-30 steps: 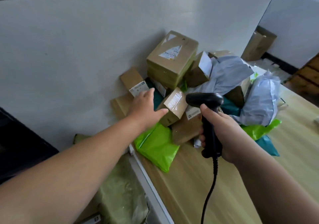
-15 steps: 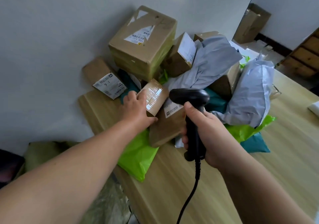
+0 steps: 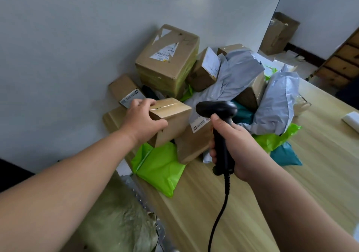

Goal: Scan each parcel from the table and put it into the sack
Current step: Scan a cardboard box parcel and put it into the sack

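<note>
The wooden table (image 3: 291, 203) is standing against a white wall. The big box (image 3: 169, 61) is sitting at the table's far end, right by the wall. The dull green sack (image 3: 116, 218) is slumping beside the table, well in front of the big box and to its left. Grey bags (image 3: 275, 104) are lying to the right of the big box, leaning on more boxes. A bright green bag (image 3: 161, 166) is lying in front of the big box.

The small box (image 3: 172, 119) is just in front of the big box, above the bright green bag. The left hand (image 3: 141, 121) is holding it, with fingers curling over its top and the thumb pressing its near side. The right hand (image 3: 235, 146) is gripping the black scanner (image 3: 216, 109), with fingers wrapping round the handle, just right of the small box.
</note>
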Motion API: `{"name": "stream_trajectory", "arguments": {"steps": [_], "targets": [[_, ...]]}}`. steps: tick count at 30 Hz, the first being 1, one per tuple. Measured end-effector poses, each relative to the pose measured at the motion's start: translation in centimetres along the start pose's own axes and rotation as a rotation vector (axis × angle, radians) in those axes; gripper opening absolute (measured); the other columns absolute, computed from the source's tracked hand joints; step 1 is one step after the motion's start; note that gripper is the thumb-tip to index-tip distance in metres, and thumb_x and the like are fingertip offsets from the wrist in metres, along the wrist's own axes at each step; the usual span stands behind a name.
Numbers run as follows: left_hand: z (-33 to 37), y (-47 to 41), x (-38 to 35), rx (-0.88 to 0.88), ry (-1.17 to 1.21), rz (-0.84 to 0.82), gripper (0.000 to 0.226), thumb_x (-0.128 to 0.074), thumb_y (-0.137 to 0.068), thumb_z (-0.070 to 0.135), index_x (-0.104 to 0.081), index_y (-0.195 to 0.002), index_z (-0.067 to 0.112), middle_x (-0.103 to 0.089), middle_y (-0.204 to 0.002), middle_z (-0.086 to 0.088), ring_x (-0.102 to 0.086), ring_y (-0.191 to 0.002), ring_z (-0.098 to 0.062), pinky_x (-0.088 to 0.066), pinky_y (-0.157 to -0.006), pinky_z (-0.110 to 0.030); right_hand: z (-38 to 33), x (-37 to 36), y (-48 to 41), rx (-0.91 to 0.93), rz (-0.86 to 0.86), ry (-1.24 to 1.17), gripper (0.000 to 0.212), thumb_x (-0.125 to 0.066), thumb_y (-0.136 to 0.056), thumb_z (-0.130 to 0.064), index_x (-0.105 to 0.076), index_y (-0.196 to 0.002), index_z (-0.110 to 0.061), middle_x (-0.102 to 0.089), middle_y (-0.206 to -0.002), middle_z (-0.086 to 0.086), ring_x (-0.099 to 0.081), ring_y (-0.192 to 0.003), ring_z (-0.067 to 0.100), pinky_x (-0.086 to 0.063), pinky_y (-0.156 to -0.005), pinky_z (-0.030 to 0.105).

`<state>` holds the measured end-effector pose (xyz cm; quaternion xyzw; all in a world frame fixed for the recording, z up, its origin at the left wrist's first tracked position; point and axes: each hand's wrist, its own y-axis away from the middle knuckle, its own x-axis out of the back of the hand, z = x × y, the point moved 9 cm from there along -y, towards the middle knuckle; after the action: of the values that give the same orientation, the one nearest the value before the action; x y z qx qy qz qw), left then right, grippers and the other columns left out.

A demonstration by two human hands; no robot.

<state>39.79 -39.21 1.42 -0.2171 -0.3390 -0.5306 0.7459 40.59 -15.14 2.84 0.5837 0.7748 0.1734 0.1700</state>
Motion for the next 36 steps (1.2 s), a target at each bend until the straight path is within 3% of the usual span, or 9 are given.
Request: {"name": "stream_trajectory", "arguments": {"steps": [7,11,16,21,24,28,31,34,36], "targets": [[-2.8,3.2,2.6,0.218,0.405,-0.038,0.059,-0.063,-0.059,0.047,-0.057,-0.114,0.025,-0.048,-0.118,-0.005,-0.052,-0.102,-0.021,-0.046,-0.086,-0.033,0.4,-1.1,3.0,0.002,0.004,-0.002,0.04,-0.063,-0.091,-0.047,-0.053,-0.099,-0.01,-0.056,-0.059,0.005,-0.054,-0.047,0.02,-0.046,-0.046,0.029],[-3.8,6.2,2.9,0.423,0.698,-0.087,0.023,-0.06,-0.082,0.043,-0.056,-0.088,0.022,-0.054,-0.085,-0.004,-0.053,-0.072,-0.018,-0.047,-0.069,-0.031,0.5,-2.0,4.8,0.015,-0.003,-0.023,0.037,-0.065,-0.091,-0.045,-0.053,-0.096,-0.01,-0.056,-0.058,0.006,-0.053,-0.047,0.02,-0.045,-0.045,0.03],[-4.2,10.9,2.1,0.712,1.082,-0.249,0.035,-0.051,-0.084,0.052,-0.058,-0.082,0.018,-0.058,-0.068,-0.005,-0.058,-0.071,-0.026,-0.049,-0.074,-0.038,-0.3,-3.3,7.0,0.135,-0.013,-0.027,0.023,-0.069,-0.09,-0.026,-0.052,-0.087,-0.011,-0.052,-0.055,0.003,-0.051,-0.045,0.017,-0.044,-0.045,0.029],[-2.1,14.0,2.5,0.691,1.271,-0.349,0.043,-0.045,-0.086,0.054,-0.064,-0.087,0.016,-0.07,-0.065,-0.01,-0.061,-0.075,-0.03,-0.054,-0.063,-0.037,-1.1,-5.0,9.0,0.242,0.019,-0.072,0.02,-0.069,-0.089,-0.011,-0.049,-0.083,-0.011,-0.051,-0.049,-0.002,-0.048,-0.043,0.015,-0.041,-0.042,0.025],[-0.8,15.6,3.0,0.661,1.315,-0.393,0.048,-0.042,-0.088,0.053,-0.064,-0.097,0.012,-0.069,-0.076,-0.014,-0.063,-0.074,-0.034,-0.056,-0.062,-0.039,-1.1,-5.5,10.2,0.275,0.098,-0.024,0.023,-0.076,-0.084,-0.021,-0.056,-0.093,-0.014,-0.064,-0.069,0.001,-0.061,-0.056,0.02,-0.045,-0.047,0.028],[0.6,17.8,3.2,0.603,1.196,-0.489,0.04,-0.04,-0.088,0.048,-0.063,-0.095,0.015,-0.059,-0.09,-0.01,-0.056,-0.09,-0.032,-0.043,-0.084,-0.041,-1.6,-6.3,12.2,0.34,0.159,-0.008,0.035,-0.083,-0.077,-0.024,-0.063,-0.107,-0.022,-0.071,-0.09,-0.001,-0.066,-0.07,0.015,-0.046,-0.055,0.026],[0.6,18.5,4.5,0.548,1.076,-0.4,0.022,-0.043,-0.091,0.034,-0.055,-0.079,0.021,-0.052,-0.078,-0.003,-0.047,-0.074,-0.018,-0.035,-0.075,-0.032,-2.2,-6.4,13.8,0.39,0.184,0.029,0.039,-0.087,-0.071,-0.021,-0.065,-0.103,-0.027,-0.074,-0.088,-0.007,-0.07,-0.074,0.01,-0.052,-0.06,0.023],[0.8,18.9,6.0,0.458,1.009,-0.357,0.012,-0.046,-0.093,0.02,-0.055,-0.086,0.02,-0.054,-0.078,-0.004,-0.051,-0.07,-0.019,-0.037,-0.069,-0.032,-2.1,-6.2,15.1,0.408,0.223,0.127,0.045,-0.089,-0.068,-0.02,-0.063,-0.103,-0.028,-0.072,-0.097,-0.009,-0.069,-0.088,0.011,-0.055,-0.077,0.03],[1.2,19.6,6.6,0.426,0.977,-0.426,0.011,-0.049,-0.091,0.028,-0.058,-0.089,0.021,-0.057,-0.078,-0.005,-0.054,-0.071,-0.021,-0.039,-0.07,-0.033,-2.0,-6.3,16.0,0.416,0.227,0.16,0.05,-0.09,-0.067,-0.019,-0.062,-0.107,-0.027,-0.072,-0.101,-0.007,-0.068,-0.094,0.014,-0.055,-0.082,0.033]]}}
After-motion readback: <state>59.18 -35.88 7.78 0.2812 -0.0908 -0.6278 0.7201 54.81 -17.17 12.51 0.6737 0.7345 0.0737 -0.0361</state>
